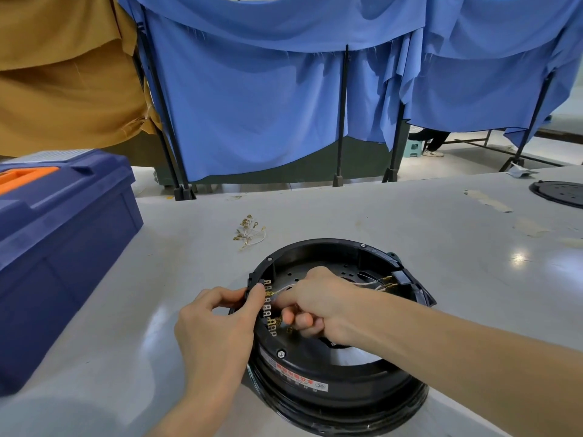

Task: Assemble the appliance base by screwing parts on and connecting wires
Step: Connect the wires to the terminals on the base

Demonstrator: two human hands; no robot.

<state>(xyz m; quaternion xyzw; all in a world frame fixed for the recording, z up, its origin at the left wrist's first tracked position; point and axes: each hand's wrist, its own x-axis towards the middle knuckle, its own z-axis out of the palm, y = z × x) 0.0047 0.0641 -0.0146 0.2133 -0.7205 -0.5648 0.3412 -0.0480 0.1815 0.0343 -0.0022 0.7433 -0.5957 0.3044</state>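
**Wiring at the terminal row**

Appliance base (pixel 315 383) sits open side up at the table's (pixel 441 247) near edge. L hand (pixel 217 323) pinches the base's left rim, fingers curled. R hand (pixel 318 304) is inside the base, fingers curled, pinching a wire (pixel 285 289) by the terminal row (pixel 268 307). Spare wires (pixel 249 231) lie toward the far edge, toolbox (pixel 63 247) at the left edge.

On my pale grey tabletop (pixel 441 263): black round plastic appliance base (pixel 315 395) with gold metal terminals (pixel 267 307); navy plastic toolbox (pixel 79 247), orange handle (pixel 22 178); blue cloth curtains (pixel 252 105).
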